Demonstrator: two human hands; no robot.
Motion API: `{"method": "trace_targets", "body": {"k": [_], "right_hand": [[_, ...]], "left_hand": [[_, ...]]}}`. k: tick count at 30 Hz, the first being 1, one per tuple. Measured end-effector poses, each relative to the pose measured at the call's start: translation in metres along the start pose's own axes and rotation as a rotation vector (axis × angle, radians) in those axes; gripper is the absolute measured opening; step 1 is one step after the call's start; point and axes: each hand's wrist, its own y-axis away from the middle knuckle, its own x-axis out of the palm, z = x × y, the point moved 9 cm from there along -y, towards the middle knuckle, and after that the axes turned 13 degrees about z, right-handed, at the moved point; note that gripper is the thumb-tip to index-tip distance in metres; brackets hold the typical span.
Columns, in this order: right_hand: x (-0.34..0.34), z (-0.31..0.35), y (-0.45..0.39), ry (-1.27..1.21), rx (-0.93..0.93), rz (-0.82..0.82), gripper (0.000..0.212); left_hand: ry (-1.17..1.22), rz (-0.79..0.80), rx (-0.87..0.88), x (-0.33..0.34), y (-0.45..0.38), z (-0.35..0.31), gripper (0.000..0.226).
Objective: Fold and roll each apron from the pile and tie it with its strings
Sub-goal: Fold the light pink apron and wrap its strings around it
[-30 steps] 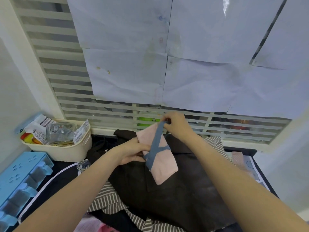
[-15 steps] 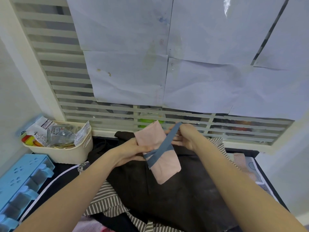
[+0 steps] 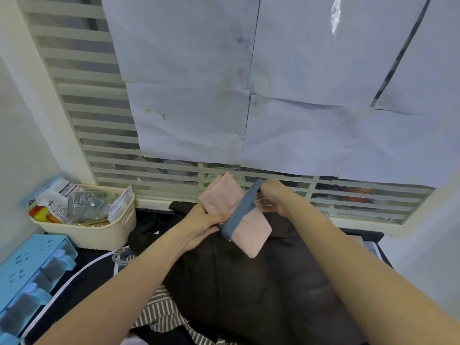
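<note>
Bundle: the rolled pink cloth apron [image 3: 237,215] sits just below the middle of the frame, held tilted in the air above the pile, one end toward the window, the other toward the lower right.
String: a blue-grey fabric strap [image 3: 239,212] crosses the roll diagonally and runs up to the right.
Left hand: the left hand [image 3: 199,224] grips the roll at its left side, fingers curled round it and the thumb pressing near where the strap crosses.
Right hand: the right hand [image 3: 273,197] pinches the upper end of the strap and holds it taut; its fingers are bunched, though exactly how they lie is hidden.
Progress: folding and rolling of this apron look done; the strap is wrapped but no knot shows, so tying is left.
Remaining: the dark brown apron [image 3: 249,282] and a striped grey-and-white cloth [image 3: 161,312] lie unrolled beneath, so more aprons wait.
Surroundings: a cream plastic basket [image 3: 99,235] full of packets stands at middle left, a light blue plastic tray [image 3: 29,270] at lower left, and white paper sheets [image 3: 249,83] cover the slatted window [image 3: 99,145] above.
Obstacles: none that I can see; the roll could loosen if the strap goes slack.
</note>
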Motion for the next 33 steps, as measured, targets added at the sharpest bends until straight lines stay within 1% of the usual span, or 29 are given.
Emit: {"method": "trace_targets", "body": {"k": [2, 4, 5, 6, 7, 8, 10, 11, 12, 14, 16, 17, 19, 20, 21, 22, 23, 24, 26, 29, 31, 33], "right_hand": [[0.007, 0.011, -0.001, 0.217, -0.093, -0.011, 0.027], [0.013, 0.025, 0.001, 0.449, -0.18, -0.098, 0.035], [0.013, 0.031, 0.003, 0.524, -0.212, -0.156, 0.037], [0.01, 0.035, 0.004, 0.561, -0.235, -0.202, 0.036], [0.006, 0.038, 0.004, 0.581, -0.248, -0.243, 0.033], [0.002, 0.039, 0.005, 0.595, -0.244, -0.273, 0.027], [-0.004, 0.044, 0.007, 0.645, -0.25, -0.295, 0.021], [-0.005, 0.047, 0.008, 0.689, -0.265, -0.301, 0.021], [-0.004, 0.05, 0.01, 0.741, -0.283, -0.31, 0.021], [0.0, 0.057, 0.016, 0.859, -0.339, -0.334, 0.021], [0.004, 0.063, 0.021, 0.939, -0.398, -0.357, 0.022], [0.004, 0.065, 0.023, 0.944, -0.423, -0.361, 0.023], [0.003, 0.071, 0.028, 0.943, -0.468, -0.358, 0.023], [0.002, 0.073, 0.031, 0.949, -0.481, -0.351, 0.023], [0.001, 0.076, 0.033, 0.954, -0.496, -0.343, 0.023], [-0.001, 0.079, 0.036, 0.953, -0.512, -0.337, 0.024], [-0.003, 0.084, 0.039, 0.944, -0.53, -0.335, 0.024], [-0.005, 0.087, 0.042, 0.931, -0.544, -0.334, 0.024], [-0.009, 0.098, 0.05, 0.928, -0.571, -0.341, 0.022], [-0.014, 0.11, 0.058, 0.949, -0.572, -0.35, 0.019], [-0.025, 0.111, 0.058, 0.912, -0.512, -0.361, 0.019], [-0.044, 0.102, 0.047, 0.779, -0.393, -0.358, 0.024]], "left_hand": [[0.079, -0.065, 0.048, 0.001, -0.003, -0.004, 0.055], [0.102, -0.151, 0.079, 0.004, -0.004, -0.01, 0.043], [0.117, -0.179, 0.088, 0.004, -0.003, -0.013, 0.039], [0.162, -0.155, 0.092, 0.007, -0.004, -0.013, 0.04], [0.221, -0.078, 0.068, 0.012, -0.004, -0.011, 0.044], [0.264, 0.011, 0.011, 0.019, -0.002, -0.006, 0.049], [0.26, 0.134, -0.077, 0.027, 0.005, -0.001, 0.055], [0.251, 0.154, -0.082, 0.026, 0.006, -0.001, 0.055], [0.247, 0.134, -0.06, 0.021, 0.005, -0.003, 0.054], [0.174, 0.02, -0.002, 0.004, 0.001, -0.014, 0.05], [0.021, -0.08, 0.013, -0.008, -0.003, -0.027, 0.05], [-0.055, -0.122, 0.017, -0.013, -0.005, -0.033, 0.057], [-0.214, -0.183, 0.029, -0.018, -0.007, -0.047, 0.082], [-0.289, -0.19, 0.037, -0.018, -0.006, -0.056, 0.091], [-0.354, -0.158, 0.049, -0.015, -0.006, -0.064, 0.096], [-0.401, -0.088, 0.055, -0.01, -0.007, -0.07, 0.097], [-0.423, -0.003, 0.054, -0.002, -0.007, -0.074, 0.09], [-0.412, 0.075, 0.055, 0.007, -0.004, -0.077, 0.079], [-0.376, 0.137, 0.068, 0.02, 0.001, -0.085, 0.055], [-0.38, 0.055, 0.13, 0.023, 0.005, -0.1, 0.033], [-0.369, -0.023, 0.174, 0.017, 0.009, -0.111, 0.033], [-0.359, -0.125, 0.221, 0.007, 0.013, -0.121, 0.035]]}}
